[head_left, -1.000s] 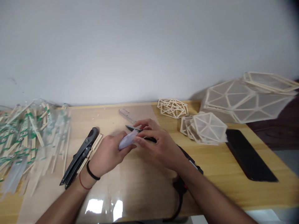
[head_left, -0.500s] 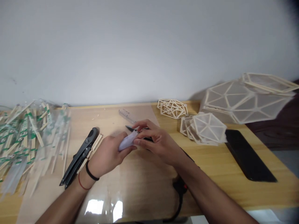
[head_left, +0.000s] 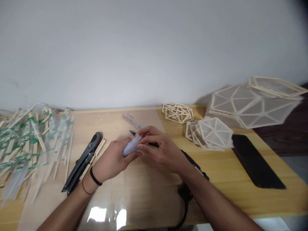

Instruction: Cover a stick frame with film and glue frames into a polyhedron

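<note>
My left hand [head_left: 115,157] is closed round a small pale violet bundle [head_left: 130,147], soft-looking and slightly see-through; its kind does not show clearly. The thumb and fingers of my right hand [head_left: 160,146] pinch the bundle's upper right end. Behind the right fingers lies a black pointed tool [head_left: 132,132], like a pen, partly hidden. A clear plastic ruler [head_left: 131,121] lies just beyond. Left of my left wrist are black shears [head_left: 83,162] with grey handles, and beside them several short wooden sticks [head_left: 98,148].
Wrapped chopsticks [head_left: 26,141] are heaped at the left on a clear plastic sheet [head_left: 91,120]. On the right stand a bare stick frame [head_left: 177,112], covered stick panels [head_left: 215,131] and a larger covered frame [head_left: 250,104]. A black slab [head_left: 258,163] and cabled device [head_left: 185,192] lie nearer.
My right fingers have shifted slightly left and down over the bundle, which looks a little more crumpled. Both hands keep their hold.
</note>
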The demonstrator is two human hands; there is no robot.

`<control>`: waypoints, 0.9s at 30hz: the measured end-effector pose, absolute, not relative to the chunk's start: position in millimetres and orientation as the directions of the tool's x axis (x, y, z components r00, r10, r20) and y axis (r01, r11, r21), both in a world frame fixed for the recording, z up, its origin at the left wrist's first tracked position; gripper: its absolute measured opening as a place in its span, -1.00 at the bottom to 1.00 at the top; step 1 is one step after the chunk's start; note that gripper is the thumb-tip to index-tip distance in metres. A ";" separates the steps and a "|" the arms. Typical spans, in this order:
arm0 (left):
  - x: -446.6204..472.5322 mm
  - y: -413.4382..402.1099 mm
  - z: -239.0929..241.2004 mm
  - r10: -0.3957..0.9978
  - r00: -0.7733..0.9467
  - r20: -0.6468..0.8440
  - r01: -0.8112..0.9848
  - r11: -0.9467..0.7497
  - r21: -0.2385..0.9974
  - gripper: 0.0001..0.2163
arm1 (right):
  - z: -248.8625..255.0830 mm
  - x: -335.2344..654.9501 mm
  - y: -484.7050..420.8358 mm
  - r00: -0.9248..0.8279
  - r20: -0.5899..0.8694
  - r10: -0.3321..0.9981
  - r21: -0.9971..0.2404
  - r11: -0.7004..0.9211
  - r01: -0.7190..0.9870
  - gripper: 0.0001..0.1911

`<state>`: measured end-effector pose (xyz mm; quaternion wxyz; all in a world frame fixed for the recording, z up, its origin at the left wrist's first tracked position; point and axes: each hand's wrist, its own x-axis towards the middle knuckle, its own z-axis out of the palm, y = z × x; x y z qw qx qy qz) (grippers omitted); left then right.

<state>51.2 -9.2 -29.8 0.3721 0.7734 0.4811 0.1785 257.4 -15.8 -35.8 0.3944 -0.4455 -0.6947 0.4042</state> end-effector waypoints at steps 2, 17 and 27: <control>49.1 -8.6 -26.5 0.881 0.465 -0.087 0.558 -0.215 0.801 -0.82 | -34.4 257.5 -15.7 -0.254 0.220 0.942 -0.902 0.296 0.315 -0.87; 40.9 -2.5 -24.8 0.892 0.426 -0.153 0.385 -0.026 0.923 -0.74 | -35.9 257.6 -10.1 -0.113 0.238 0.965 -0.946 0.257 0.198 -0.85; 39.3 -2.4 -23.2 0.862 0.487 -0.140 0.427 -0.096 0.899 -0.70 | -37.4 258.7 -8.1 -0.126 0.226 0.966 -0.954 0.245 0.171 -0.86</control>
